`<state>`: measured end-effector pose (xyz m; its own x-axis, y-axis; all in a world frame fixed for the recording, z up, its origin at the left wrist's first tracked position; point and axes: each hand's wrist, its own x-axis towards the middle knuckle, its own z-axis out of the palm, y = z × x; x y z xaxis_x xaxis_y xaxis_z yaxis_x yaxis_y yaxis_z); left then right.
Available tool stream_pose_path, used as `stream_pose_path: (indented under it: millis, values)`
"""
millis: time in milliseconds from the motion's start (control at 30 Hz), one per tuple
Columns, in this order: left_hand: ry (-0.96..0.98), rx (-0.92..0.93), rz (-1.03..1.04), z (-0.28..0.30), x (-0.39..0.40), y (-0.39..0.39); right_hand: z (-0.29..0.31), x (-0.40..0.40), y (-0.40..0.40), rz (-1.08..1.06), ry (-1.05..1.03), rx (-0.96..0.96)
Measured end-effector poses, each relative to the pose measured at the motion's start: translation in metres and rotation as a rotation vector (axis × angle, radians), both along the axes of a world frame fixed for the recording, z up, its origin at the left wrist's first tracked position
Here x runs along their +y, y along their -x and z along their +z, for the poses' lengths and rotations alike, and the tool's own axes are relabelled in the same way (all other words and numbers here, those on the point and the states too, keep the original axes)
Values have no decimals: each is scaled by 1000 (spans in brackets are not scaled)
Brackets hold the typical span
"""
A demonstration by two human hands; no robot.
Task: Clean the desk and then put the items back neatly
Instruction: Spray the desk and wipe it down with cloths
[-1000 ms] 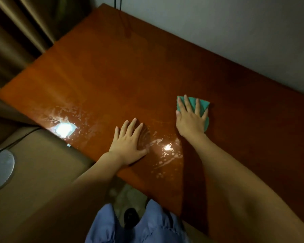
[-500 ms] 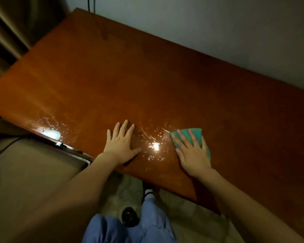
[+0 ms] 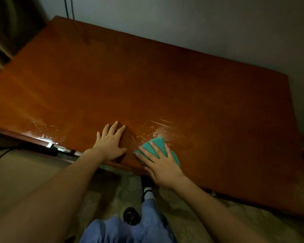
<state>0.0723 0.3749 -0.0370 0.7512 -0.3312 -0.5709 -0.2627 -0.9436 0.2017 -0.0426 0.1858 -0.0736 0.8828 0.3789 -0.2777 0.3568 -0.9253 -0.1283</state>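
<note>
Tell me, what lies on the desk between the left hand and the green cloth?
Head view: only a narrow strip of wet desk separates the left hand from the green cloth under the right hand. No object lies there.

My only view, head-mounted, looked steeply down and forward, close over the desk [image 3: 165, 88], wall filling the frame's top.

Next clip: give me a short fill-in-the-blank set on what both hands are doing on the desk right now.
1. The right hand presses a cloth whose colour is ____.
2. The left hand lies flat on the ____, holding nothing.
3. Wet streaks glisten on the desk just beyond the ____.

Missing words: green; desk; cloth
</note>
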Motion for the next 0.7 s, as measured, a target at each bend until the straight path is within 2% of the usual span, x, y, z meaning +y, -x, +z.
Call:
stream_pose_path:
  millis: [133, 200, 267, 300, 400, 533, 600, 700]
  values:
    - [39, -3, -17, 5, -19, 5, 1, -45, 3, -240, 44, 54]
    - [68, -9, 4, 6, -26, 7, 4, -35, -20, -452, 16, 56]
    - [96, -26, 40, 7, -29, 7, 8, -7, -40, -564, -49, 46]
    - [97, -39, 46, 8, -29, 6, 8, 8, -43, -535, -72, 48]
    - [76, -97, 41, 9, -29, 5, 7, 39, -26, -263, -85, 55]
    - [31, -104, 35, 6, -45, 3, 4, 12, 12, -89, -54, 33]
    - [-6, -89, 25, 3, -57, 2, 5, -22, 26, -156, 7, 46]
    - [-18, -89, -4, 1, -74, 1, 14, -70, 25, -420, 42, 106]
